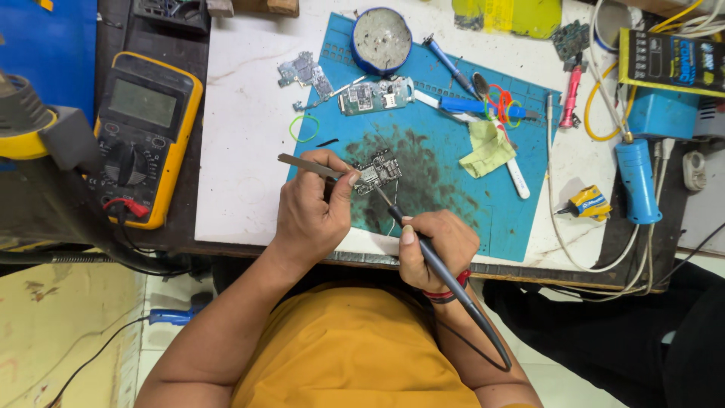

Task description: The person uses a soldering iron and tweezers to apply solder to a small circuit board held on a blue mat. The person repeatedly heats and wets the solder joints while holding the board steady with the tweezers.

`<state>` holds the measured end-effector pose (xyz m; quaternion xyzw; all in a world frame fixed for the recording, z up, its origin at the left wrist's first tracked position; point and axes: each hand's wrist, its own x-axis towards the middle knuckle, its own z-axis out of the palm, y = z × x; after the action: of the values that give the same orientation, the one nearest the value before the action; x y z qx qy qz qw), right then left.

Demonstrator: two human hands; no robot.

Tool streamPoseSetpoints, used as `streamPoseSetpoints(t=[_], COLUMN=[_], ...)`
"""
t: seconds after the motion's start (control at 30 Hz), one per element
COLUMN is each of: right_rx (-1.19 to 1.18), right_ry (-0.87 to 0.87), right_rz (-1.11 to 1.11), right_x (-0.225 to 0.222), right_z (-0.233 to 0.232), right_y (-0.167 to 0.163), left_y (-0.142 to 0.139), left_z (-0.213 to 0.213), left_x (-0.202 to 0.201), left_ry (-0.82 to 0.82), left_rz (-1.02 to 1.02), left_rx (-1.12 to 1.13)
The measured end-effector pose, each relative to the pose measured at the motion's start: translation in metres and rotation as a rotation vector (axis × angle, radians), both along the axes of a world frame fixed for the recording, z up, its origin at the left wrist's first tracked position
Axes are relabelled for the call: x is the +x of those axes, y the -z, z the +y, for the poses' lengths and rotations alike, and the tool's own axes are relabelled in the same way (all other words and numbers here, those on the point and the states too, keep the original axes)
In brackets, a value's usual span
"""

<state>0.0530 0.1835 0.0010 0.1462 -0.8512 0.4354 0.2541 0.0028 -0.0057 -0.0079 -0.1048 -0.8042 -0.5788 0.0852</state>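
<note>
Left hand: the left hand (310,208) is curled shut around metal tweezers (308,166), whose tips point toward 3 o'clock and meet the small circuit board (377,172).
Right hand: the right hand (436,245) is closed in a pen grip on a dark soldering iron (423,249); its tip points to 11 o'clock and touches the board's lower edge, while its cable trails off to 5 o'clock past a red wristband.
Circuit board: it lies on a scorched dark patch near the middle of the blue work mat (498,219), at 1 o'clock from the left hand and 11 o'clock from the right.
Mat, upper part: a second circuit board (370,97) sits at 12 o'clock from the held one, with a round tin (381,39) beyond it at the mat's top edge.
Mat, right part: a crumpled yellow cloth (485,147) rests at 3 o'clock from the board, near a blue-handled tool (468,106) and coloured rubber bands.
Off the mat: a green rubber band (304,128) lies at 10 o'clock, on the white tabletop (242,151).
Far left: a yellow multimeter (143,136) stands at 9 o'clock, well apart from the hands.
Far right: a blue cylindrical tool (637,180) lies at 3 o'clock, beside white cables.
</note>
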Motion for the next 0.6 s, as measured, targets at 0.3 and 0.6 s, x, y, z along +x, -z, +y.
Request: streamPoseSetpoints(t=[0.3,0.6], right_rx=[-0.008,-0.032], right_ry=[0.068,0.106], right_rz=[-0.036,-0.085], right_x=[-0.006,-0.01], right_z=[-0.007,-0.01], right_y=[-0.009,-0.008], left_y=[-0.002,0.012], left_z=[0.001,-0.002], left_x=[-0.001,0.003], left_ry=[-0.004,-0.008], left_rz=[-0.053,-0.009], left_rx=[0.012,0.172])
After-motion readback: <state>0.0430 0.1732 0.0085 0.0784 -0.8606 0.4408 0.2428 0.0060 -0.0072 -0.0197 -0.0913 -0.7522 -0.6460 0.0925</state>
